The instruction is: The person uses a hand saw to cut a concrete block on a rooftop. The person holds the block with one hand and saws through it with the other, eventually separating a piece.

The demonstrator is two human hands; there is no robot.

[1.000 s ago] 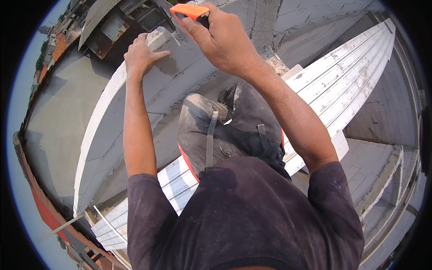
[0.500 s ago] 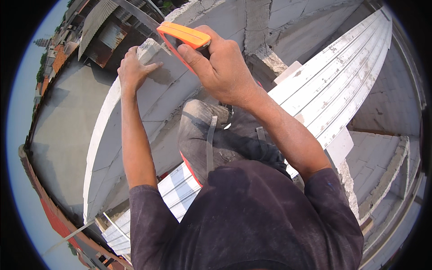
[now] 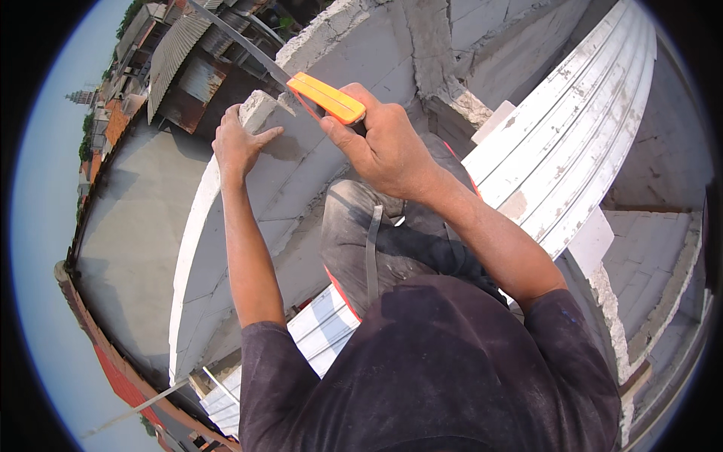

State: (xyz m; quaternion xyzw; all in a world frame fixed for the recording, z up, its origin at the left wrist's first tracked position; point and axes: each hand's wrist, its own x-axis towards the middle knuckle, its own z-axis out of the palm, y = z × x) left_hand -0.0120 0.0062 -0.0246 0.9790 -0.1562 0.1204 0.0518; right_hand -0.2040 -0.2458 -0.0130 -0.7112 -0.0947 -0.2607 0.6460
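Observation:
My right hand point(image 3: 388, 143) is wrapped round the orange handle of a hand saw point(image 3: 327, 98). Its long metal blade runs up and to the left, across the top of a pale, light-grey block wall point(image 3: 290, 158) by a broken-edged notch. To the left of the saw, my left hand point(image 3: 239, 147) grips the wall's top edge. Its fingers lie over the edge, partly hidden, and the thumb stretches across the inner face. The saw teeth and their exact contact with the wall are hard to make out.
A long white ribbed metal panel point(image 3: 561, 135) passes beneath my bent legs point(image 3: 358, 241). Rough-edged block walls point(image 3: 625, 324) stand at the right. Beyond the wall on the left lies a much lower grey surface point(image 3: 135, 226), with rusty corrugated roofs point(image 3: 177, 64) farther off.
The whole view has shifted, so the scene sits lower and farther right. Against the wall, the saw has come slightly back toward me. My left hand keeps its place on the edge.

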